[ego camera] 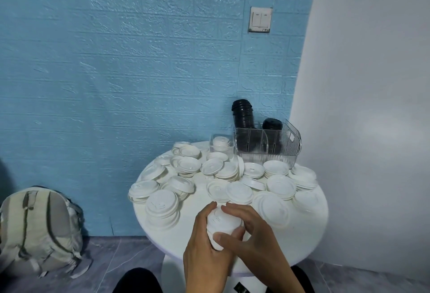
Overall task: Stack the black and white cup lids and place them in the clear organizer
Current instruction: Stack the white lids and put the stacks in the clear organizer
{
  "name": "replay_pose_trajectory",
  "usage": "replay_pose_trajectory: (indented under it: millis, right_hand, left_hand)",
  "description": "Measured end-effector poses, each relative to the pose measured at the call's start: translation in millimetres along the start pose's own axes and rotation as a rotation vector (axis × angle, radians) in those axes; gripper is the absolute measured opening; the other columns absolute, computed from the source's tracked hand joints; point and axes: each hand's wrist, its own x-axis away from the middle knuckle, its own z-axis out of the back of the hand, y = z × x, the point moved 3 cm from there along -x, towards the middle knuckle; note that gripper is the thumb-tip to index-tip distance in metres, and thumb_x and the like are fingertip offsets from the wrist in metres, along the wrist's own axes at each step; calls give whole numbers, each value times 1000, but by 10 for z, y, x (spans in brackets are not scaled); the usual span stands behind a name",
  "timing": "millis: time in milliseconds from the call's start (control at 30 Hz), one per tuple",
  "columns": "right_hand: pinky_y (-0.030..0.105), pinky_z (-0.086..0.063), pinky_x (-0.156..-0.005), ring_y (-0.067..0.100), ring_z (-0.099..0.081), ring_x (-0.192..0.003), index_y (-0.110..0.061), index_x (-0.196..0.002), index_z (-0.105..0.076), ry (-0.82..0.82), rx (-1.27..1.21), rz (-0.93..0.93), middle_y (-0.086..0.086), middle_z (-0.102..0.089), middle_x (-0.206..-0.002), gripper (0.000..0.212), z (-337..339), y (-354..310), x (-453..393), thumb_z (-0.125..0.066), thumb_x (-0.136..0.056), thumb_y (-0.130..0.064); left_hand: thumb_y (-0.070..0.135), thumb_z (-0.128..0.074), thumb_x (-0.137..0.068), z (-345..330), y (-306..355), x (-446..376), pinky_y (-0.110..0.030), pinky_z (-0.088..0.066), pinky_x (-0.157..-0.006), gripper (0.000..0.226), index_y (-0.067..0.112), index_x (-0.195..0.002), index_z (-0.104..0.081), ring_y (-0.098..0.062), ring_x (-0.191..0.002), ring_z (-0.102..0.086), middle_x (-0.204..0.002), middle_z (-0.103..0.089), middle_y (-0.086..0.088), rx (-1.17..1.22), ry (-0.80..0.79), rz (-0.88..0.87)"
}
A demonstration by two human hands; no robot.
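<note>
Round white table (200,232): both hands (left (204,243), right (253,234)) grip white lid stack (223,222).

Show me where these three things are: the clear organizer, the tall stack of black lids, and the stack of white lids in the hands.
clear organizer (287,146): head view, on its ribbed front wall.
tall stack of black lids (243,115): head view, on its side.
stack of white lids (223,222): head view, on its top lid.
</note>
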Motion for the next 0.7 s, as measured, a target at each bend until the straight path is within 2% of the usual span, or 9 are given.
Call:
replay_pose_trajectory:
  millis: [167,233,367,500,567,600,700]
  right_hand:
    - [13,-43,-101,-14,-52,-120,-43,-108,-71,4,16,-9,-34,-63,-121,59,-1,3,7,-78,-51,-59]
    - [14,-43,-102,-13,-53,-120,-42,-108,-72,5,12,-24,-31,-64,-122,61,-5,6,1,-78,-49,-59]
    - [12,-43,-101,-14,-54,-118,-40,-107,-73,39,19,-25,-30,-65,-120,62,-37,-3,14,-76,-48,-58]
    - [6,-38,-100,-16,-50,-120,-41,-112,-70,23,59,-8,-34,-62,-122,65,-49,-7,38,-73,-51,-65]
    - [5,-38,-100,-16,-51,-120,-41,-113,-70,-25,42,1,-37,-62,-121,57,34,-23,24,-80,-61,-61]
    - [5,-38,-100,-16,-52,-119,-39,-114,-71,-29,18,6,-36,-63,-120,50,104,-29,10,-85,-68,-54]
    - [8,-38,-102,-10,-55,-119,-37,-112,-71,165,54,66,-25,-66,-122,38,423,18,-85,-82,-77,-44]
  left_hand:
    - [73,-63,-61,-11,-4,-22,-26,-42,-108,76,50,-130,-42,-6,-124,-56,-135,-54,26,-13,2,-22]
    - [76,-63,-59,8,-11,-26,-29,-44,-110,79,49,-131,-46,-6,-125,-57,-137,-55,27,-18,-5,-47]
    - [80,-63,-56,41,-33,-28,-33,-46,-110,71,56,-122,-47,-3,-123,-58,-136,-57,29,-12,3,-74]
    - [83,-54,-57,11,-38,-12,-16,-42,-95,66,58,-118,-44,-1,-115,-58,-124,-56,35,-40,22,-57]
    - [83,-54,-57,14,-21,-4,-6,-37,-85,61,62,-113,-45,5,-111,-57,-116,-54,42,-45,35,-56]
    - [82,-60,-58,26,-14,7,-5,-38,-82,60,64,-114,-46,10,-110,-56,-116,-56,43,-31,41,-62]
    - [68,-78,-63,51,-3,30,-10,-42,-83,64,65,-117,-44,17,-106,-55,-120,-58,40,10,50,-78]
